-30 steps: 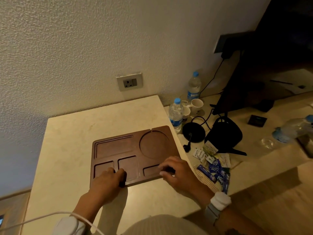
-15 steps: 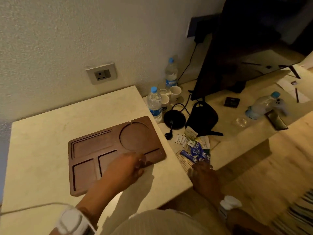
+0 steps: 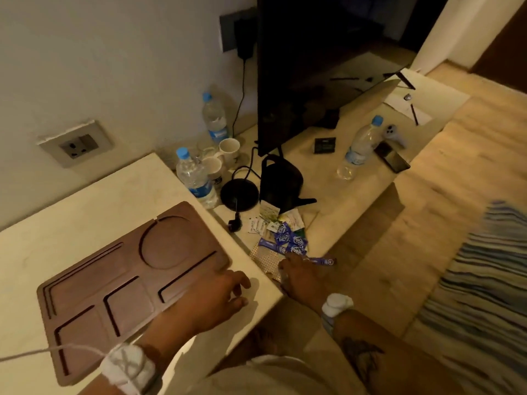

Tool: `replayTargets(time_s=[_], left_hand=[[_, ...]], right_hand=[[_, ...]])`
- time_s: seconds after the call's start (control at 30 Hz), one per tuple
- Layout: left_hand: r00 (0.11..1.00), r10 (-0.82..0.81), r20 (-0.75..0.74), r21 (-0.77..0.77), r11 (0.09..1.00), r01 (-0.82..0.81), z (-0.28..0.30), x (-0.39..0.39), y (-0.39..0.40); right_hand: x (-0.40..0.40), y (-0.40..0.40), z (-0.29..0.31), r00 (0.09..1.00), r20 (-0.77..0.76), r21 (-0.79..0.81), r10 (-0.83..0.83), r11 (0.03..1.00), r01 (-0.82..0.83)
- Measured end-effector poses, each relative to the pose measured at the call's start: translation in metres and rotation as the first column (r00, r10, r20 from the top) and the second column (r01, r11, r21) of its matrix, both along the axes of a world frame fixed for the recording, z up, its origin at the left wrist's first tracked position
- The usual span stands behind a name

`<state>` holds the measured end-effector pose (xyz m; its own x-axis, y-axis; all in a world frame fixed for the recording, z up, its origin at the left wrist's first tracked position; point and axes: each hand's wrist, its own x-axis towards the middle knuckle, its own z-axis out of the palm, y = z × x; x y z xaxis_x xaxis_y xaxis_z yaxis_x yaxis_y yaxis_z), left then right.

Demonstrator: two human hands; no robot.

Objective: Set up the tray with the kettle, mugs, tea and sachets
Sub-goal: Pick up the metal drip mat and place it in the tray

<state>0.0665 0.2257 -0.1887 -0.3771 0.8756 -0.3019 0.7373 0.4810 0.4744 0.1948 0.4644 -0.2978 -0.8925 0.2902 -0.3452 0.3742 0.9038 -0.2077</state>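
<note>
Tray [image 3: 94, 283]: brown, compartmented, lying flat and empty at lower left of the frame on the raised pale counter [image 3: 71, 218].

Your left hand [image 3: 211, 300]: resting at the tray's near right corner, fingers loosely spread, holding nothing.

Water bottle [image 3: 195, 178]: standing at centre on the lower shelf [image 3: 356, 195], just right of the counter edge; a second bottle [image 3: 215, 118] standing behind it by the wall.

Mugs [image 3: 221, 158]: two white ones sitting together between those bottles.

Kettle base [image 3: 239, 193]: black disc lying just beside the front bottle, its cord trailing forward.

Kettle [image 3: 281, 181]: black, sitting off its base, immediately right of it.

Sachets [image 3: 281, 233]: white, green and blue packets lying scattered in front of the kettle.

Your right hand [image 3: 302, 277]: reaching down at lower centre, fingertips touching the near blue sachets; whether you are gripping one, you cannot tell.

Third bottle [image 3: 358, 146]: leaning at centre right of the shelf.
</note>
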Motion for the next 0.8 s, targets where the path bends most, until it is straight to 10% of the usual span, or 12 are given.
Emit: replayTargets(time_s=[0.8], left_hand=[[0.986, -0.053, 0.16, 0.049, 0.998, 0.046, 0.0, 0.021, 0.019]], right_hand=[[0.0, -0.008, -0.019, 0.987, -0.035, 0.061, 0.154, 0.986, -0.152]])
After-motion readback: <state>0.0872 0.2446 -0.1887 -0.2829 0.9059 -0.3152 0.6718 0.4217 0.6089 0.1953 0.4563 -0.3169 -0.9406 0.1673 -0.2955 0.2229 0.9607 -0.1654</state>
